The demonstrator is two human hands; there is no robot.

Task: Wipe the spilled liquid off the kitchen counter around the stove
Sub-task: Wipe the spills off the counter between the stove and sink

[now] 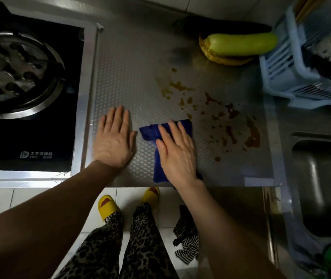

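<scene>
Wiping's barely begun: the right hand (177, 152) lies flat, fingers spread, pinning a folded dark blue cloth (160, 137) to the dimpled steel worktop (132, 77). The left hand (114, 137) rests open and empty mid-frame. Next the cloth likely has to sweep right through the brown spilled liquid (231, 121).

Blue cloth (154, 132) partly under hand (177, 151)

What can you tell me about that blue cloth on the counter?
The blue cloth is a deep blue rag, looks like soft fabric, folded or bunched into a rough L shape. It lies flat on the dimpled metal counter, near the front edge, between the stove and the sink. The right hand presses down on it, palm flat, fingers spread, covering much of it. The left hand rests on the counter beside it, not touching. The brown spill lies just beyond it, to the right.
</scene>
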